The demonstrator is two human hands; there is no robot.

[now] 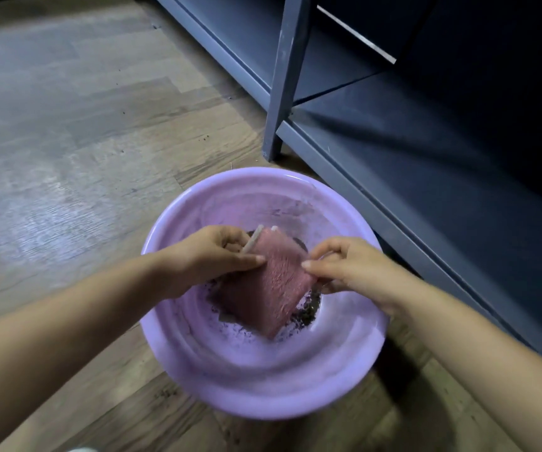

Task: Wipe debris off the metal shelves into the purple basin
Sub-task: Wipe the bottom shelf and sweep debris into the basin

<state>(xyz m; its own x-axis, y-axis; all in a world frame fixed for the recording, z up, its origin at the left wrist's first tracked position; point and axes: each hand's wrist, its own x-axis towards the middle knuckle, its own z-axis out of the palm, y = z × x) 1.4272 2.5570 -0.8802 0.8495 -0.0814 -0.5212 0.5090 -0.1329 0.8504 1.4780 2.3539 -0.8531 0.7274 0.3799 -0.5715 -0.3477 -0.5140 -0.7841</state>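
Shaking dirt off the pink cloth over the purple basin.
Left hand and right hand pinch it; keep it low inside.

floor: wood-grain floor | specks: dark crumbs scattered on planks

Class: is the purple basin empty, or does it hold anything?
Not empty: dark debris lies on the purple basin bottom, beneath the pink cloth.

— What sort of place is this?
— A storeroom or a home utility corner, by the look: grey-brown wood-plank laminate floor, and a bare blue-grey painted metal shelving rack along its right edge.
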